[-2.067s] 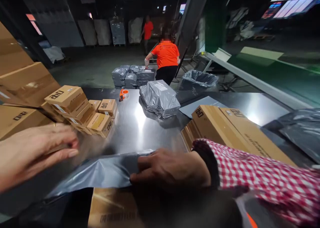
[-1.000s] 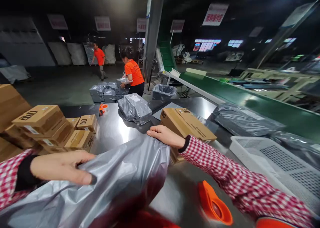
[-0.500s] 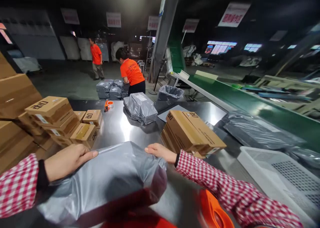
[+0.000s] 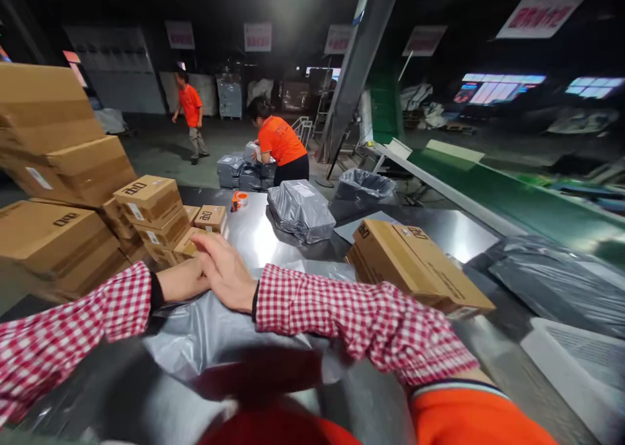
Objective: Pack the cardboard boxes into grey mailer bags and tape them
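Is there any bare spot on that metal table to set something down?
One bare patch of the table lies between the small cartons and the wrapped grey parcel; another between the long cartons and the green conveyor. It's crowded left, with stacked cartons, and right, with grey packages and a white basket.

Here, the right hand (image 4: 225, 274) covers the left hand's fingers above the gray bagged parcel (image 4: 205, 334); right of that parcel, the white basket (image 4: 554, 354) runs out of frame, and beyond, the hanging sign's lettering blurs.

Warehouse, stacked cartons (image 4: 148, 202), green conveyor (image 4: 517, 200)
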{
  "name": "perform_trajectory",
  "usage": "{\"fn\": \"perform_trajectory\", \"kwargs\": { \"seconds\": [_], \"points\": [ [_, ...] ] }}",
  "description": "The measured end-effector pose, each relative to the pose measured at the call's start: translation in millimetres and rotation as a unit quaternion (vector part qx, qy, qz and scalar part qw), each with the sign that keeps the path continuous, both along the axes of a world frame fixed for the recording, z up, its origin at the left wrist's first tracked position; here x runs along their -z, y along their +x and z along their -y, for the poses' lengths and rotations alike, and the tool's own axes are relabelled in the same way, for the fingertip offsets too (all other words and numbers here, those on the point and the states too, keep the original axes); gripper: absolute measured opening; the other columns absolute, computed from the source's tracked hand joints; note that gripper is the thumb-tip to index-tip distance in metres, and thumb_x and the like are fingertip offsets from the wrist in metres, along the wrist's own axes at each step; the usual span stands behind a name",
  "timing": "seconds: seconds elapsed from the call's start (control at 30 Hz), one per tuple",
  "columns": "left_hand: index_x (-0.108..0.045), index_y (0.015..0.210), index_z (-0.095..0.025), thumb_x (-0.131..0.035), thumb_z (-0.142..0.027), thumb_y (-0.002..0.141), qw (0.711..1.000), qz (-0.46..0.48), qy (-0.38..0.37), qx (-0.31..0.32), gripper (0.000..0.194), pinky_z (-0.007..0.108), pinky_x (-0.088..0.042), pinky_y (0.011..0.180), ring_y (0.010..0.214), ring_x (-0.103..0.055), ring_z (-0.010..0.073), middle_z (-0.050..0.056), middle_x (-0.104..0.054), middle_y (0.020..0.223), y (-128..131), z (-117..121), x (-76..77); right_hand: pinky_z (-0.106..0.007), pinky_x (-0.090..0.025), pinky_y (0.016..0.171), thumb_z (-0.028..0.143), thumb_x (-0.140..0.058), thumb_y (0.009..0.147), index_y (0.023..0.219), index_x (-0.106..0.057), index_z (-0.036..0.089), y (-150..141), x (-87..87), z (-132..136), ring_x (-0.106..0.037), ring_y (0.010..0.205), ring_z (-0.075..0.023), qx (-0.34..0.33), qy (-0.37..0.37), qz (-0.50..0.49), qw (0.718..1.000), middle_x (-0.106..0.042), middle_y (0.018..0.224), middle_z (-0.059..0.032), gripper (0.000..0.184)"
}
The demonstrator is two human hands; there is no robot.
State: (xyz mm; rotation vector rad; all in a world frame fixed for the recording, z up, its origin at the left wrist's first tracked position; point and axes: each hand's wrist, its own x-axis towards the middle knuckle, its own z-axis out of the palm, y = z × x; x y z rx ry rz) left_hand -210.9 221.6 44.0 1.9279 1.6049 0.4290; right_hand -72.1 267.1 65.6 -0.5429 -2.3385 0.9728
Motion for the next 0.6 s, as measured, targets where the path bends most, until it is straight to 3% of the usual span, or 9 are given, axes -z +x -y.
{"fn": "perform_trajectory", "kwargs": {
  "seconds": [0.1,0.17,0.2,0.3,0.43,0.53,0.6],
  "points": [
    [-0.056,0.072,-0.016,-0.060,-0.066,0.073,0.981,0.027,-0.184,0.051,0.050,0.027,-0.043,0.058,0.064,-0.049,0.0168,0.004,-0.055,0.069,-19,12,-25.7,-0.041,-0.043,0.114,0.024,-0.042,0.102,0.141,-0.054,0.012,-1,35.1,-2,-0.055,0.129,-0.0231,0.026,-0.089,0.040,0.995,-0.061,0.139,-0.0155,0.042],
    [-0.059,0.085,-0.015,-0.071,-0.057,0.071,0.961,0.061,-0.264,0.056,0.046,0.025,-0.043,0.060,0.068,-0.051,0.0166,0.003,-0.059,0.076,-36,28,-44.3,-0.042,-0.044,0.111,0.030,-0.045,0.103,0.134,-0.061,0.017,4,39.3,-10,-0.058,0.125,-0.0224,-0.012,-0.100,0.031,0.994,-0.065,0.136,-0.0112,0.037],
    [-0.059,0.089,-0.015,-0.073,-0.052,0.072,0.961,0.068,-0.265,0.046,0.043,0.024,-0.043,0.064,0.072,-0.053,0.0168,0.002,-0.060,0.080,-45,38,-50.3,-0.042,-0.045,0.110,0.033,-0.047,0.103,0.131,-0.064,0.019,5,38.2,-13,-0.060,0.121,-0.0224,-0.044,-0.101,0.029,0.994,-0.067,0.134,-0.0099,0.036],
    [-0.060,0.082,-0.014,-0.067,-0.053,0.077,0.984,0.032,-0.175,-0.022,0.039,0.023,-0.039,0.063,0.071,-0.049,0.0153,0.001,-0.056,0.076,-68,64,-47.8,-0.041,-0.047,0.104,0.040,-0.061,0.096,0.128,-0.068,0.020,5,33.9,-14,-0.063,0.115,-0.0239,-0.127,-0.073,0.045,0.988,-0.070,0.127,-0.0093,0.038],
    [-0.062,0.082,-0.015,-0.057,-0.056,0.087,0.991,0.012,-0.040,-0.124,0.042,0.024,-0.038,0.061,0.068,-0.049,0.0156,0.001,-0.056,0.073,-77,93,-12.9,-0.037,-0.048,0.094,0.017,-0.068,0.086,0.116,-0.073,0.017,2,38.3,-8,-0.062,0.101,-0.0214,-0.150,0.018,0.069,0.986,-0.070,0.103,-0.0072,0.031],
    [-0.062,0.089,-0.016,-0.051,-0.043,0.096,0.978,-0.009,0.136,-0.160,0.031,0.025,-0.044,0.068,0.075,-0.057,0.0165,0.004,-0.063,0.084,-68,118,12.4,-0.033,-0.047,0.090,0.001,-0.056,0.082,0.096,-0.075,0.016,1,43.4,-7,-0.059,0.091,-0.0178,-0.148,0.036,0.050,0.987,-0.065,0.088,-0.0040,0.028],
    [-0.061,0.090,-0.016,-0.047,-0.029,0.101,0.950,-0.043,0.268,-0.152,0.022,0.024,-0.048,0.075,0.084,-0.062,0.0157,0.006,-0.065,0.094,-62,134,25.2,-0.033,-0.047,0.089,-0.001,-0.053,0.080,0.093,-0.075,0.016,2,44.9,-7,-0.057,0.089,-0.0174,-0.158,0.045,0.038,0.986,-0.063,0.084,-0.0031,0.031]
  ]
}}
